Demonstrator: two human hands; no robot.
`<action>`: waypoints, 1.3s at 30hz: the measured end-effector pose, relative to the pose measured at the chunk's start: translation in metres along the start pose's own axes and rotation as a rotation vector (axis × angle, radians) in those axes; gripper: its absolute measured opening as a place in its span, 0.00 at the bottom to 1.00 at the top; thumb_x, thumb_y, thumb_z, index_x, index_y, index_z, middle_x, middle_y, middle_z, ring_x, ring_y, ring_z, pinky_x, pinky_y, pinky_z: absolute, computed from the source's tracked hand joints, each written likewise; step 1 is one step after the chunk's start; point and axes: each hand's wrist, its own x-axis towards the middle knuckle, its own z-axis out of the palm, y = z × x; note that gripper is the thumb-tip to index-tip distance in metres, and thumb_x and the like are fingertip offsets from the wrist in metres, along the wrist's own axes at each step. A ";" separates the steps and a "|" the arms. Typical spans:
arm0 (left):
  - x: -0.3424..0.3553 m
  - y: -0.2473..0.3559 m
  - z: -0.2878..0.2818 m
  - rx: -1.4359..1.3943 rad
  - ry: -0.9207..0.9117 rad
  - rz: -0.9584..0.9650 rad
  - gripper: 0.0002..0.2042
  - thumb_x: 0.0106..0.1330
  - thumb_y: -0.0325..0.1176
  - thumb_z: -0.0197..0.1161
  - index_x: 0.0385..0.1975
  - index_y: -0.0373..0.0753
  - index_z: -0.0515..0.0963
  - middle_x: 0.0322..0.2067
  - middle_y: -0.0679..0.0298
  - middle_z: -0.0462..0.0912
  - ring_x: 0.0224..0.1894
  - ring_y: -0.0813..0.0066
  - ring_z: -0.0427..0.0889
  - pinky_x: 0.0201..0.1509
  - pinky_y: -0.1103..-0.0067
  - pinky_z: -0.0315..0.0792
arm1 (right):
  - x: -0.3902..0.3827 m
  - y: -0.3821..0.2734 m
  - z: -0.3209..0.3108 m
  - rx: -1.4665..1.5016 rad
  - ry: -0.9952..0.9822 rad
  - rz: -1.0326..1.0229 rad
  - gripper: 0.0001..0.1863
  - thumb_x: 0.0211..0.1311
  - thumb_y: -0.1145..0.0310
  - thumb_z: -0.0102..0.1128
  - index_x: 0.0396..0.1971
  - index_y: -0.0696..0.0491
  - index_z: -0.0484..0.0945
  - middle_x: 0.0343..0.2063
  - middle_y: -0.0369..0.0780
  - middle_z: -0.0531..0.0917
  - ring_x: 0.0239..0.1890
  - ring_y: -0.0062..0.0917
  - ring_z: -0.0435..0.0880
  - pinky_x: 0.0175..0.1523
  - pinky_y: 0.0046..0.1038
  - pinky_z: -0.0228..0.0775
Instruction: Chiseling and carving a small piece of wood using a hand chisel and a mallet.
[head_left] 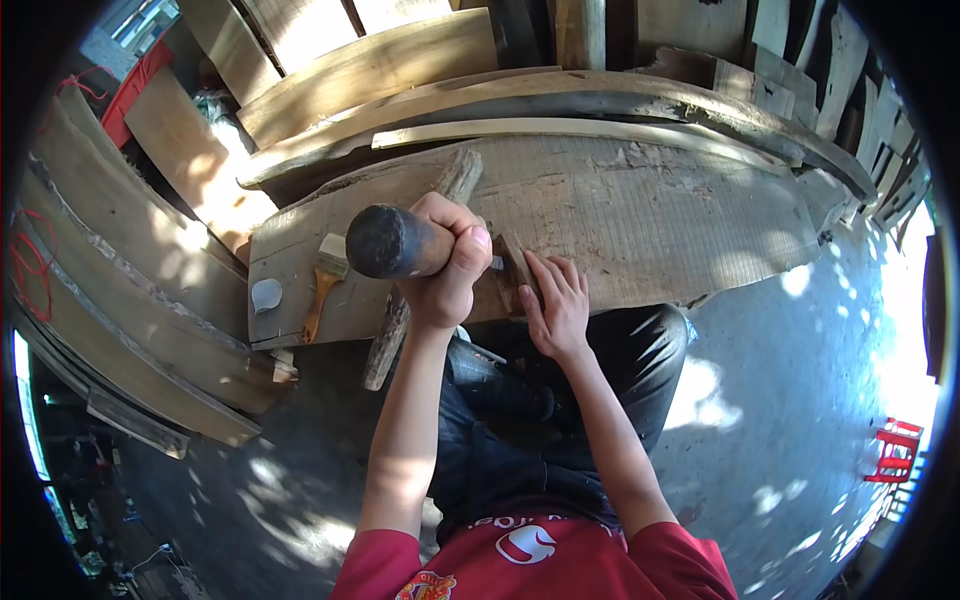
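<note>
My left hand [450, 265] is closed around the thick wooden handle of a chisel [388, 242]. The handle's dark round butt points up toward the view, and a short bit of metal shows beyond my fist. That metal meets a small brown wooden block [511, 272] lying on a broad plank [660, 215]. My right hand [560, 305] holds the block from its right side, thumb and fingertips against it. Beneath my left fist a rough stick [388, 345] slants across the plank and past its near edge. The chisel's cutting edge is hidden.
Left on the plank lie a paintbrush [322, 290] and a pale round scrap [267, 295]. Long boards [130, 270] curve along the left. A pale wooden strip [560, 127] and a thick bent beam [600, 92] line the far side. A red stool [894, 450] stands far right.
</note>
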 end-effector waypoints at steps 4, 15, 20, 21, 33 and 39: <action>0.007 0.006 0.001 -0.093 0.017 -0.017 0.07 0.63 0.25 0.59 0.28 0.38 0.67 0.18 0.68 0.70 0.16 0.84 0.66 0.20 0.84 0.61 | -0.002 0.002 0.003 -0.060 0.046 -0.024 0.24 0.66 0.59 0.52 0.57 0.57 0.73 0.49 0.44 0.80 0.54 0.39 0.74 0.56 0.37 0.62; 0.003 0.063 -0.078 -0.164 0.400 0.235 0.08 0.63 0.32 0.50 0.20 0.44 0.66 0.14 0.71 0.60 0.12 0.80 0.55 0.16 0.80 0.51 | -0.005 0.003 0.011 -0.106 0.078 -0.040 0.23 0.66 0.60 0.52 0.57 0.57 0.74 0.49 0.42 0.80 0.53 0.36 0.74 0.54 0.35 0.62; 0.019 0.133 -0.019 0.014 0.168 0.353 0.10 0.66 0.33 0.46 0.21 0.43 0.63 0.14 0.71 0.59 0.12 0.82 0.54 0.16 0.81 0.50 | -0.004 0.004 0.011 -0.089 0.078 -0.054 0.25 0.67 0.57 0.48 0.57 0.57 0.73 0.49 0.43 0.80 0.53 0.37 0.74 0.54 0.36 0.62; 0.018 0.123 -0.013 0.018 0.203 0.325 0.08 0.66 0.33 0.46 0.24 0.42 0.64 0.14 0.70 0.60 0.12 0.82 0.54 0.15 0.81 0.50 | -0.003 0.003 0.009 -0.074 0.081 -0.063 0.25 0.68 0.56 0.47 0.57 0.57 0.73 0.50 0.43 0.79 0.53 0.37 0.74 0.55 0.36 0.62; 0.010 0.025 0.005 0.084 0.173 -0.053 0.07 0.60 0.23 0.60 0.25 0.36 0.67 0.14 0.69 0.66 0.13 0.84 0.64 0.16 0.84 0.59 | -0.003 0.001 0.011 -0.103 0.056 0.010 0.22 0.70 0.59 0.44 0.56 0.56 0.75 0.49 0.42 0.80 0.53 0.37 0.74 0.55 0.35 0.62; 0.007 0.069 0.026 -0.045 0.024 0.104 0.06 0.63 0.21 0.53 0.28 0.36 0.63 0.16 0.64 0.65 0.13 0.83 0.60 0.15 0.84 0.53 | -0.001 0.002 0.007 -0.086 0.065 0.016 0.21 0.70 0.60 0.45 0.55 0.54 0.76 0.49 0.39 0.81 0.52 0.37 0.74 0.55 0.35 0.63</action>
